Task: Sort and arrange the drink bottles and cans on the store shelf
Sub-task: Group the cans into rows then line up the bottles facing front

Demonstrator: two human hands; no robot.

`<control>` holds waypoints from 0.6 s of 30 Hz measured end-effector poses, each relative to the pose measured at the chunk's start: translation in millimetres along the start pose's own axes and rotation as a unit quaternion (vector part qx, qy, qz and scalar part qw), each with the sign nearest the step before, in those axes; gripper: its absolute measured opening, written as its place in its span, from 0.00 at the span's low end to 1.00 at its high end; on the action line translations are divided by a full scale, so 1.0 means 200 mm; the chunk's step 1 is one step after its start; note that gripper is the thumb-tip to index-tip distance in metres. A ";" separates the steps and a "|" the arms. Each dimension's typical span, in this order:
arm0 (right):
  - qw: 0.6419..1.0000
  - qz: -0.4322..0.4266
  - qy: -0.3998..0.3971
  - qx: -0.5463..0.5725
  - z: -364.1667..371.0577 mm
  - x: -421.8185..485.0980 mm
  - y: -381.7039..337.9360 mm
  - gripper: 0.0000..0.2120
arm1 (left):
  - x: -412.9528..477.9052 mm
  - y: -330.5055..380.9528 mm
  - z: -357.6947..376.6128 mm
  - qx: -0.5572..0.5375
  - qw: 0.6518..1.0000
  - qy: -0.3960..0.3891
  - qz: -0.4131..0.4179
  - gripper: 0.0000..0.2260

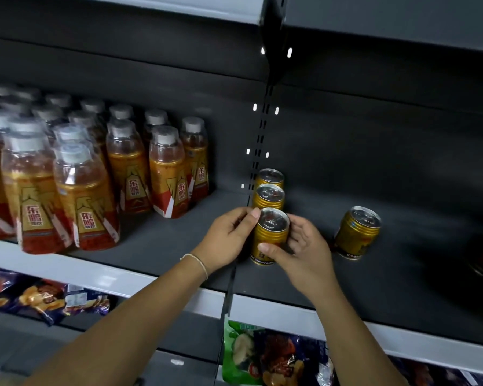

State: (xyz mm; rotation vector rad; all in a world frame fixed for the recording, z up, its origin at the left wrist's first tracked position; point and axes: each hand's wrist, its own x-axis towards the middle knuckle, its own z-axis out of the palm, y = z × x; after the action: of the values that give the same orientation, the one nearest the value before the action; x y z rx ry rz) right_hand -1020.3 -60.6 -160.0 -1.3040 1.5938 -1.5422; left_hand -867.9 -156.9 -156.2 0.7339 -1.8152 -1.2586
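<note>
Head view: both hands hold one gold can [271, 232], upright at the front of a three-can file on the shelf [162, 246]. Left hand [229, 235] pinches near the rim. Right hand [301, 252] curls round the body, thumb across the label. Rear cans [269, 196] stand close behind.

Step, as judged: squaring the file. The lone can [357, 232] stands well apart to the right. The next move likely calls for letting go and fetching it. Bottles [165, 168] are grouped at left.
</note>
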 end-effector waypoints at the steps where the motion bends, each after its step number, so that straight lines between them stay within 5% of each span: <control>1: 1.000 -0.003 -0.011 -0.008 0.00 0.00 0.01 0.33 | 0.00 0.00 0.00 0.001 1.000 0.006 0.000 0.16; 7: 0.996 -0.007 0.019 -0.090 0.04 0.01 0.05 0.37 | 0.03 -0.02 0.01 0.035 0.997 0.069 0.008 0.17; 18: 0.993 0.004 0.040 -0.115 0.05 0.00 0.07 0.34 | 0.01 -0.04 0.01 0.105 0.991 0.071 0.034 0.22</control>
State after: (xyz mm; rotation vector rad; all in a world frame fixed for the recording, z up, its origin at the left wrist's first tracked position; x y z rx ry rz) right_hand -1014.4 -67.0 -175.5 -1.3676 1.8698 -1.4548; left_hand -870.5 -160.5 -162.7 0.8477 -1.8557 -0.9567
